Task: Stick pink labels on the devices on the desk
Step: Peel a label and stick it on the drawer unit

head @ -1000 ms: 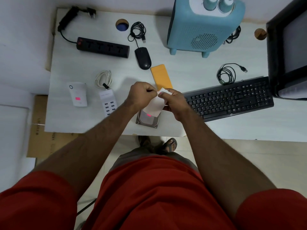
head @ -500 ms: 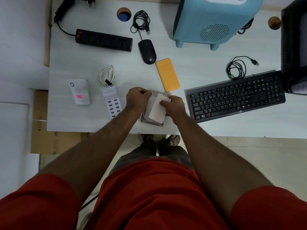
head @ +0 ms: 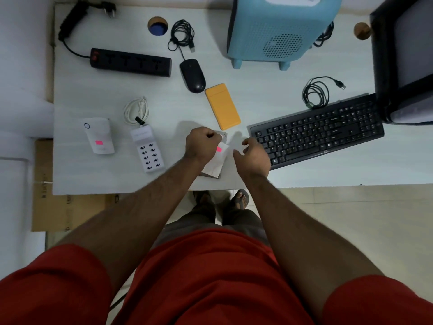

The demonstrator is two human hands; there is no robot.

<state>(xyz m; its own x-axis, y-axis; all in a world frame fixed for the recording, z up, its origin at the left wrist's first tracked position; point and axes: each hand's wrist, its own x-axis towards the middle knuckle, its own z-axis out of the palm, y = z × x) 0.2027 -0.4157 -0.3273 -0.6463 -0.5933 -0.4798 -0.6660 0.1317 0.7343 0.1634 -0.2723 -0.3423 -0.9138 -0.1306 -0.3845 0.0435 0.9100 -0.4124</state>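
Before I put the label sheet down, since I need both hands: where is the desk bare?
Bare patches: the front left corner of the desk, nearer than the white device; the stretch between the power strip and the USB charger; and between the orange power bank and the coiled black cable. It is crowded around the hands and the keyboard.

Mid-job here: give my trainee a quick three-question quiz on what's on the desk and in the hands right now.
1. True or false: the white device at the desk's left already carries a pink label.
2. Which hand grips the white label sheet: A left hand, B right hand?
3. Fill in: the yellow slab lies between the mouse and the ____.

Key: 1 true; 2 A; 3 keyboard.
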